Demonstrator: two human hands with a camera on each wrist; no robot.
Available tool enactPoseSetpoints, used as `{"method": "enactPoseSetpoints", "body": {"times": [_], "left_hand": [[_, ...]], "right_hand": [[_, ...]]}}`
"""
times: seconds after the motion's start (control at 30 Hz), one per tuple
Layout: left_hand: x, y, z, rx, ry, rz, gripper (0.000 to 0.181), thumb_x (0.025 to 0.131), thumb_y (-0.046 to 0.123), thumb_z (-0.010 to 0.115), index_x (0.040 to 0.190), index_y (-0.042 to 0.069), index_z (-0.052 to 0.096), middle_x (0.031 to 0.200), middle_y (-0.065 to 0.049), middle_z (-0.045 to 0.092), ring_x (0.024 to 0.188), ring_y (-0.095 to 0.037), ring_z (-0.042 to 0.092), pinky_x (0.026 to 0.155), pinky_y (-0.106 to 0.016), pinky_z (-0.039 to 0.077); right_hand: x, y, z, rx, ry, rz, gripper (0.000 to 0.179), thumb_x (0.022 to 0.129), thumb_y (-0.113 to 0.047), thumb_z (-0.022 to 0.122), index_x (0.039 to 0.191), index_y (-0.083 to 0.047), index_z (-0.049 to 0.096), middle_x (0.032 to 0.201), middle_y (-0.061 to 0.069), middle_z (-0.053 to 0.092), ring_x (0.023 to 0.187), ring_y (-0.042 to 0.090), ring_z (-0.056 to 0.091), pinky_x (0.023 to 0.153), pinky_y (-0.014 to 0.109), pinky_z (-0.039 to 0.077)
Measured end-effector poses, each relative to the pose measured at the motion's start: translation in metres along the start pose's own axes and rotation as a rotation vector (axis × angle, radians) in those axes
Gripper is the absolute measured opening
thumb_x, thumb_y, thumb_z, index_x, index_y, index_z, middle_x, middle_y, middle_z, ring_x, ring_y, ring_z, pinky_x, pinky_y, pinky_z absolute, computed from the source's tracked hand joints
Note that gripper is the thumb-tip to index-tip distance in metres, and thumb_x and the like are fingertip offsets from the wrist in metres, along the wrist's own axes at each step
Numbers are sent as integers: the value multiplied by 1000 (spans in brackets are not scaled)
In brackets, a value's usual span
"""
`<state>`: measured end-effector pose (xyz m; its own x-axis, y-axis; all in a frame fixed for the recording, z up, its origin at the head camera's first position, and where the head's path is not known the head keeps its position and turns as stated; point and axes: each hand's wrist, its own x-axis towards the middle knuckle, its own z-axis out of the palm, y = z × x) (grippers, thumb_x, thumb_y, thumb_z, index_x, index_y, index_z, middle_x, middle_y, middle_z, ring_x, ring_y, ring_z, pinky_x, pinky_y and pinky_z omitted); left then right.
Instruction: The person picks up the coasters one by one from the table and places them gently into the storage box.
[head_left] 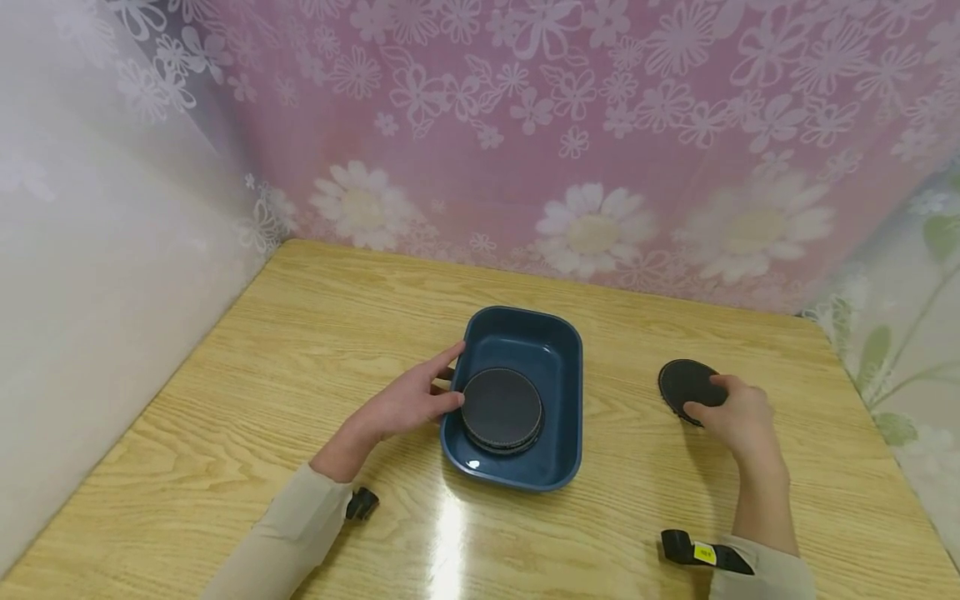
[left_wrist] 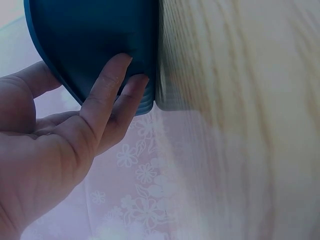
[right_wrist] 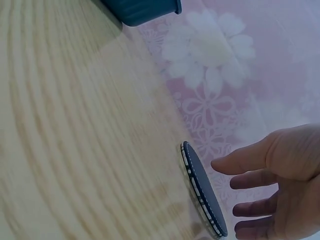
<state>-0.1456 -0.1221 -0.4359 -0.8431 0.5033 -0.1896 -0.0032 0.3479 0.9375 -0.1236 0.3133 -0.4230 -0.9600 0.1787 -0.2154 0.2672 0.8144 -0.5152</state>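
Note:
A deep blue rectangular tray (head_left: 561, 467) stands mid-table. My left hand (head_left: 405, 404) holds its left side, thumb at the rim, while the fingers (left_wrist: 107, 90) lie against the outer wall in the left wrist view. Inside the tray's near part sits a small stack of round black coasters (head_left: 502, 407) with stitched edges. To the right, another round black coaster (head_left: 684, 387) lies flat on the table. My right hand (head_left: 738, 414) reaches over its right side; in the right wrist view, thumb and fingers are spread just above the coaster (right_wrist: 202, 187), with a gap between.
The wood-grain table (head_left: 315, 308) meets a pink floral cloth (head_left: 465, 167) at the back. Pale floral cloths hang at the left (head_left: 112, 250) and right sides. Black camera straps (head_left: 678, 547) sit at both wrists.

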Motion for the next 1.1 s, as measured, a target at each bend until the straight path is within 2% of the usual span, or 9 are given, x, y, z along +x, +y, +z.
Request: {"method": "enactPoseSetpoints", "body": {"times": [0.2,0.43,0.87,1.1], "left_hand": [[0,1,-1,-2,-3,-1,75,100,13,57,161,20,15,144,-23,44,117,-32,60,84,-41,56],[0,1,-1,-2,-1,1,75,100,13,57,161,20,15,144,-24,44,117,-32,60,83,-41,56],[-1,3,-2,4,1,-3,75,100,13,57,161,21,15,145,-23,44,119,-33,59,84,-41,56],[-1,3,0,11,6,-2,74,101,13,57,161,20,14,144,-23,44,117,-32,60,82,-39,56]], "right_hand": [[2,3,0,-13,-37,24,77,94,-24,64,146,18,25,137,54,17,124,69,22,95,74,34],[5,11,3,3,-39,52,84,93,-27,66,147,18,21,138,54,15,125,70,20,94,75,33],[9,19,6,21,-39,49,102,91,-30,67,154,9,-4,148,48,13,126,73,12,94,78,28],[9,22,10,39,-4,55,100,90,-27,69,154,11,2,145,51,13,126,70,14,91,77,31]]}}
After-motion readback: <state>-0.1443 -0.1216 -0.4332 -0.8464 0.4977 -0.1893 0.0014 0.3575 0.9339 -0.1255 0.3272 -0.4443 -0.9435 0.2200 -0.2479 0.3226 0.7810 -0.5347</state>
